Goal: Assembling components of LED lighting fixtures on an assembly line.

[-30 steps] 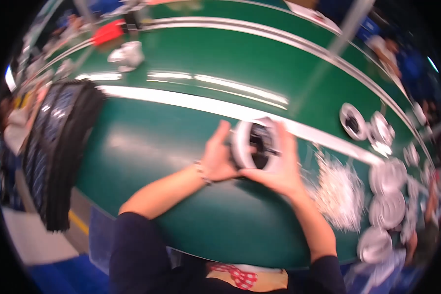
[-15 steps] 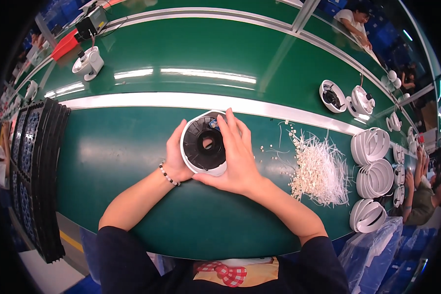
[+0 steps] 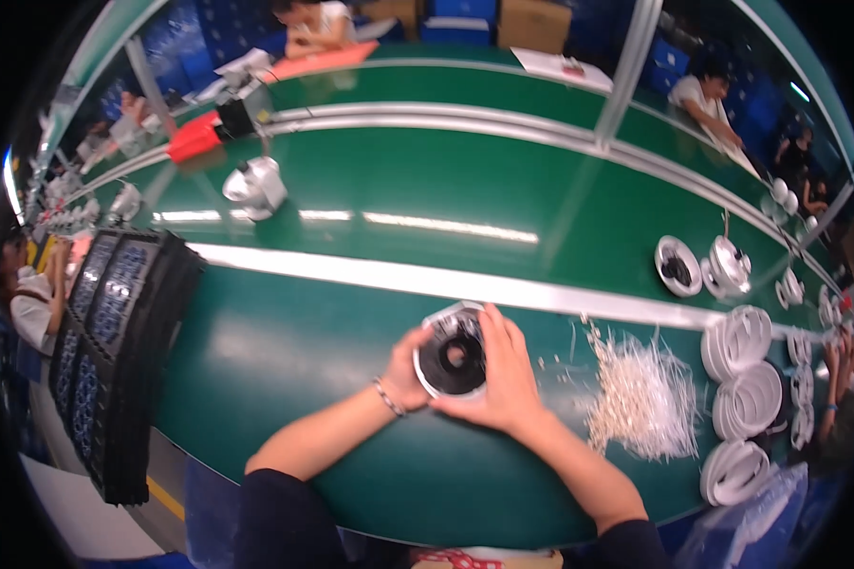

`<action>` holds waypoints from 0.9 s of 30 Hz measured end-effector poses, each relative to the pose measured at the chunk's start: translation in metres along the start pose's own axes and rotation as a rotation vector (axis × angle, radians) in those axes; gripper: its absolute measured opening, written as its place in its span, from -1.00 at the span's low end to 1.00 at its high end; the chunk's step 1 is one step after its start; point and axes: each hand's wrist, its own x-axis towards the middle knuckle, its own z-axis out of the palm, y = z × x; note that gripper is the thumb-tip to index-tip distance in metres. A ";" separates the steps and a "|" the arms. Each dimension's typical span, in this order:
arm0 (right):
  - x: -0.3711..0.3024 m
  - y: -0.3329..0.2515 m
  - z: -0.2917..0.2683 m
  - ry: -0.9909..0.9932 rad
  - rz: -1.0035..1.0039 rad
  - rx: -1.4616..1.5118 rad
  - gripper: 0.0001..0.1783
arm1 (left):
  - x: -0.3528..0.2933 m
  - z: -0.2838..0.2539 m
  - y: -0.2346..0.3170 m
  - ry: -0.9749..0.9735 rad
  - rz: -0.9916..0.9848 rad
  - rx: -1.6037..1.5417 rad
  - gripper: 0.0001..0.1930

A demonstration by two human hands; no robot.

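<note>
Between my hands is a round white housing (image 3: 445,374) with a black ribbed inside and a hole in its middle. It is held above the green bench, its black inside facing up. My left hand (image 3: 407,371), with a beaded bracelet at the wrist, grips its left side. My right hand (image 3: 510,377) wraps the right side, fingers stretched along the rim and thumb at the lower edge. Blur hides the small details inside the housing. To the right of my right hand lies a heap of white strips with small cream connectors (image 3: 640,398).
Stacked white rings (image 3: 748,398) stand at the right. A rack of black trays (image 3: 128,351) with blue parts fills the left. Beyond a white strip (image 3: 427,282), white assemblies (image 3: 256,187) sit on the green belt, beside a red bin (image 3: 194,137). Co-workers sit across and at both sides.
The view has swung up and to the left, so the bench things appear lower and further right. Both hands keep hold of the housing.
</note>
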 end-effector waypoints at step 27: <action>-0.080 -0.050 0.024 -0.080 -0.577 0.038 -0.37 | 0.084 -0.011 0.056 0.138 0.145 0.252 -0.60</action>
